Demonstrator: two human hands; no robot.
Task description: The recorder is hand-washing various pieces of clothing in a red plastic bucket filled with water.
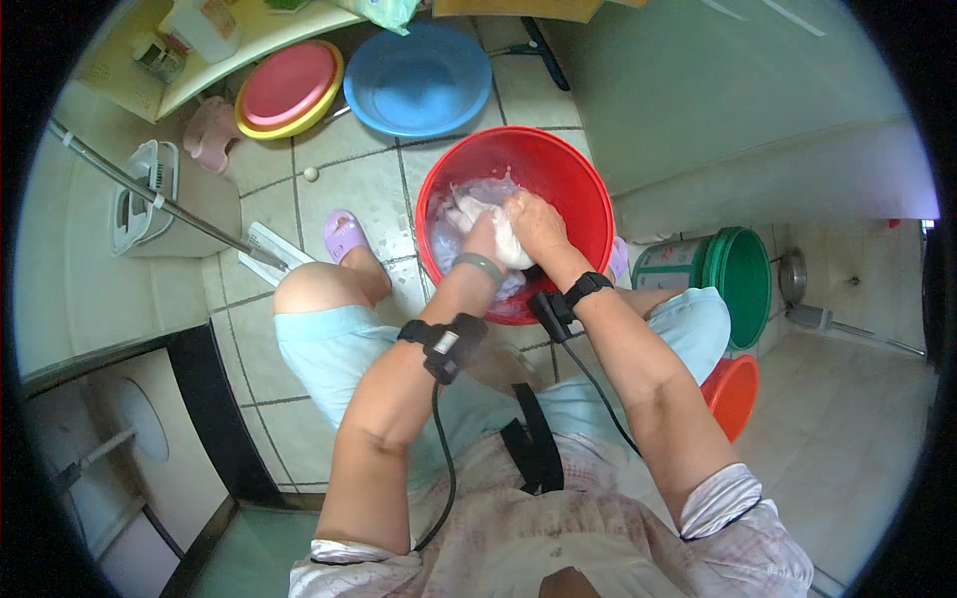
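- The white cloth (511,242) is bunched between the two hands, inside a red bucket (590,204) placed on the tiled floor (264,344) in front of the body.
- The left hand (482,235) is set against the cloth's left side; its fingers are hidden, so how tightly they are closed cannot be told.
- The right hand (538,226) is clenched on the cloth's upper right part, with the fingers curled over it.
- The hands are brought close together, with part of the cloth shown in the narrow gap between them and below the right hand.
- Cloudy water (446,245) is seen around the cloth, and a splash is thrown up just beyond the hands.
- A greyish bangle (478,266) is worn on the left wrist, and a black device is strapped to each forearm near the wrist.
- Beyond the red bucket, a blue basin (419,85) is set down, with a pink basin (289,85) stacked in a yellow one to its left.
- To the right, a green bucket (753,294) is laid near the wall.
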